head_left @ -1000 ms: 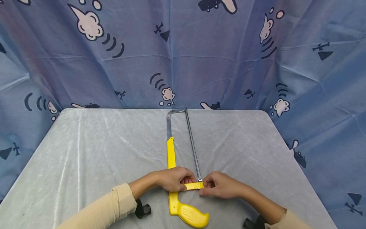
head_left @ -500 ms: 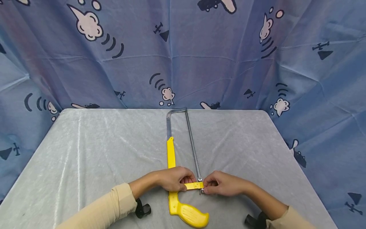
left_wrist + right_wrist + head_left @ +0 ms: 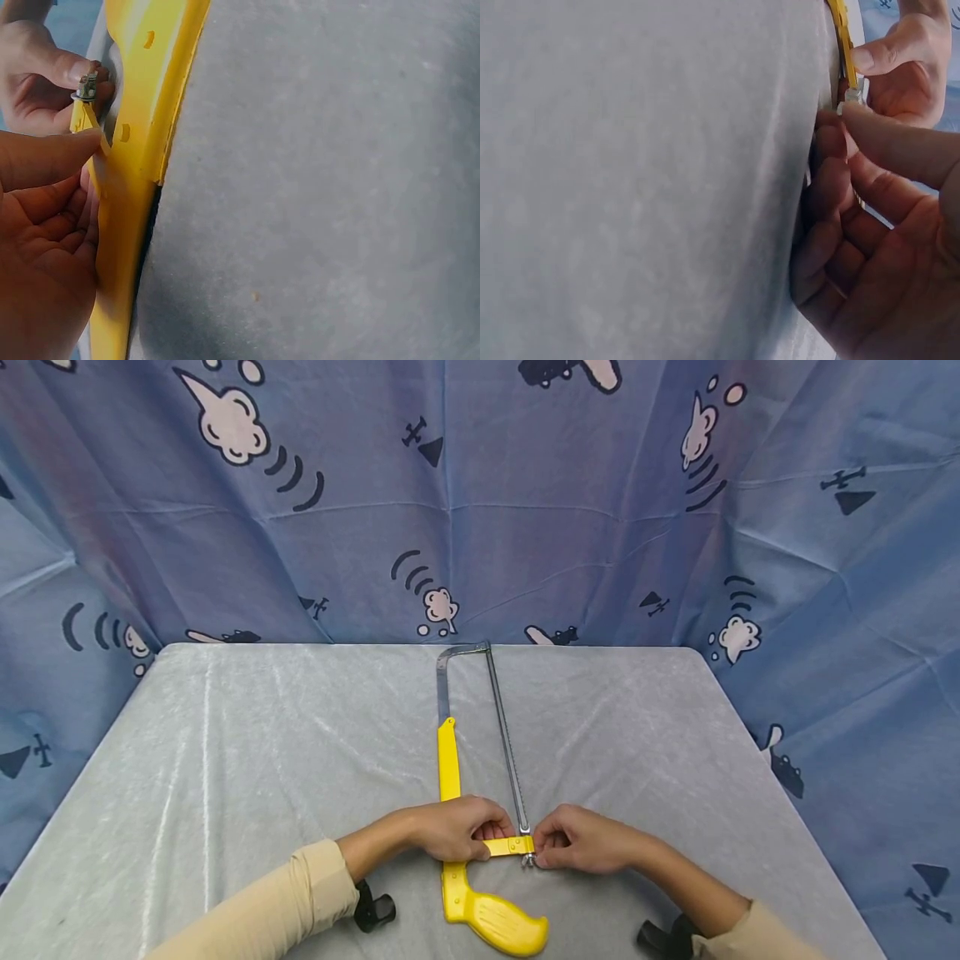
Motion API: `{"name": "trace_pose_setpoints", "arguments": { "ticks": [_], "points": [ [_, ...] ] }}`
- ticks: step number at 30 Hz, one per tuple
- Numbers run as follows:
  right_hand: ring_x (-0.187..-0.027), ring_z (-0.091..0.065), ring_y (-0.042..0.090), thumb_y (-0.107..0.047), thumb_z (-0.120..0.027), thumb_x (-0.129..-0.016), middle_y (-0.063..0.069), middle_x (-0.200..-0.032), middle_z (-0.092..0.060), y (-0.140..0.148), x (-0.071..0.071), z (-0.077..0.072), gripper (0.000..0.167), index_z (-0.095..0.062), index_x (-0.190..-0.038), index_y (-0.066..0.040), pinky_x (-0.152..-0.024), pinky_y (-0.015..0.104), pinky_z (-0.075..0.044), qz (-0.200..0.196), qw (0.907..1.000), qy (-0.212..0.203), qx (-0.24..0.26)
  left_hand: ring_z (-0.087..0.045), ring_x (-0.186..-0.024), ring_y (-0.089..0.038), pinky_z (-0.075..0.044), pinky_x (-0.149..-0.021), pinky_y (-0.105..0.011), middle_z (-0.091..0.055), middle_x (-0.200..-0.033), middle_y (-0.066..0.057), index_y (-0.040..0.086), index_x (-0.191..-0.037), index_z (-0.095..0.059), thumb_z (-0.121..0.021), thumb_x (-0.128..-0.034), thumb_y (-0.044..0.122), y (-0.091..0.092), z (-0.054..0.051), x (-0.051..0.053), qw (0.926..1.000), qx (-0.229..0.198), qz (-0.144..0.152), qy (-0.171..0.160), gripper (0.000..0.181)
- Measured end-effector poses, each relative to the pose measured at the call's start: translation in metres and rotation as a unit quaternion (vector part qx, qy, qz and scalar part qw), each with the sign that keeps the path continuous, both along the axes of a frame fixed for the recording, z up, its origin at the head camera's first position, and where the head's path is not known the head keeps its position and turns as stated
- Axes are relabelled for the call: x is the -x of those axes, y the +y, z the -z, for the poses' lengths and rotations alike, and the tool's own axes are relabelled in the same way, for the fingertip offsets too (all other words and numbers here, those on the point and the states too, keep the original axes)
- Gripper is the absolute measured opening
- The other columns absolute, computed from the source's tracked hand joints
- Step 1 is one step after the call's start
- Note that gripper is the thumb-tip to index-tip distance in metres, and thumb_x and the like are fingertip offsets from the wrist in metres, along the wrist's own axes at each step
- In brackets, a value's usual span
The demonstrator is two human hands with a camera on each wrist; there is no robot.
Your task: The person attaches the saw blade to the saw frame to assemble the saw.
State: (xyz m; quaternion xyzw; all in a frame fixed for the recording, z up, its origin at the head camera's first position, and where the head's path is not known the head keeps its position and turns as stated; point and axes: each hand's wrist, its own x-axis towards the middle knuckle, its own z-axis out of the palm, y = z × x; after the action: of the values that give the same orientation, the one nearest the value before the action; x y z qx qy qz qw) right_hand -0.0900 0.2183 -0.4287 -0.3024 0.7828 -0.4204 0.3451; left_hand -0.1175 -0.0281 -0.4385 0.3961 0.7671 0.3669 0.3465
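Observation:
A hacksaw with a yellow frame and handle lies on the table, its handle toward me and its steel front bow at the far edge. Its blade runs down to a short yellow arm with a metal wing nut at the end. My left hand lies over the frame and holds the yellow arm between thumb and fingers. From the other side, my right hand pinches at the wing nut with thumb and curled forefinger. In the left wrist view the wing nut shows beside the right thumb.
Grey cloth covers the table. A blue patterned curtain hangs behind it and at both sides. Black wrist cameras stick out below the left sleeve and near the right cuff.
My right hand first covers the wing nut, then shifts slightly right and up, so the nut comes into sight and shows a changed angle. The left hand and hacksaw stay still.

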Motion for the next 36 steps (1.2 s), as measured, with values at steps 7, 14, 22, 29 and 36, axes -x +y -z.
{"name": "trace_pose_setpoints", "arguments": {
  "ticks": [7, 14, 22, 29, 36],
  "points": [
    [-0.056, -0.044, -0.001, -0.013, -0.072, -0.09, -0.013, -0.063, -0.05, -0.002, -0.002, 0.001, 0.014, -0.066, -0.078, -0.011, -0.053, 0.017, -0.036, 0.017, 0.9987, 0.033, -0.035, -0.053, -0.08, -0.001, -0.047, -0.077, -0.018, -0.059, -0.089, 0.008, 0.008, -0.11, -0.066, -0.065, -0.0884, -0.007, -0.001, -0.001, -0.001, 1.0, 0.002, -0.003, -0.004, 0.026],
    [-0.055, -0.043, -0.002, -0.013, -0.072, -0.09, -0.014, -0.063, -0.049, -0.004, -0.004, 0.0, 0.014, -0.065, -0.077, -0.011, -0.052, 0.017, -0.036, 0.017, 0.9981, 0.046, -0.038, -0.052, -0.081, -0.001, -0.046, -0.077, -0.018, -0.058, -0.089, 0.008, 0.008, -0.109, -0.066, -0.066, -0.0881, -0.007, 0.0, 0.0, -0.002, 1.0, 0.006, -0.007, 0.001, 0.026],
    [-0.052, -0.038, -0.003, -0.009, -0.07, -0.089, -0.014, -0.06, -0.044, -0.007, -0.004, -0.006, 0.019, -0.062, -0.072, -0.013, -0.049, 0.017, -0.031, 0.003, 0.9973, 0.056, -0.046, -0.055, -0.084, -0.006, -0.046, -0.078, -0.019, -0.058, -0.09, 0.008, 0.009, -0.11, -0.066, -0.065, -0.0876, -0.007, -0.001, 0.0, -0.002, 1.0, 0.006, -0.006, -0.002, 0.028],
    [-0.049, -0.04, -0.003, -0.012, -0.074, -0.083, -0.015, -0.057, -0.046, -0.012, -0.005, -0.013, 0.021, -0.061, -0.067, -0.016, -0.046, 0.016, -0.032, 0.001, 0.9937, 0.087, -0.071, -0.053, -0.082, -0.001, -0.047, -0.077, -0.018, -0.058, -0.09, 0.01, 0.009, -0.111, -0.066, -0.065, -0.0889, -0.005, -0.001, 0.001, -0.001, 1.0, 0.006, -0.004, 0.002, 0.026],
    [-0.046, -0.041, -0.002, -0.044, -0.082, -0.077, -0.017, -0.052, -0.046, -0.021, -0.011, -0.013, 0.039, -0.057, -0.058, -0.021, -0.044, 0.019, -0.034, 0.053, 0.9794, 0.145, -0.129, -0.053, -0.08, 0.0, -0.047, -0.077, -0.018, -0.059, -0.089, 0.011, 0.01, -0.111, -0.066, -0.065, -0.0893, -0.005, -0.001, 0.002, 0.0, 1.0, 0.007, -0.004, 0.0, 0.026]
  ]
}}
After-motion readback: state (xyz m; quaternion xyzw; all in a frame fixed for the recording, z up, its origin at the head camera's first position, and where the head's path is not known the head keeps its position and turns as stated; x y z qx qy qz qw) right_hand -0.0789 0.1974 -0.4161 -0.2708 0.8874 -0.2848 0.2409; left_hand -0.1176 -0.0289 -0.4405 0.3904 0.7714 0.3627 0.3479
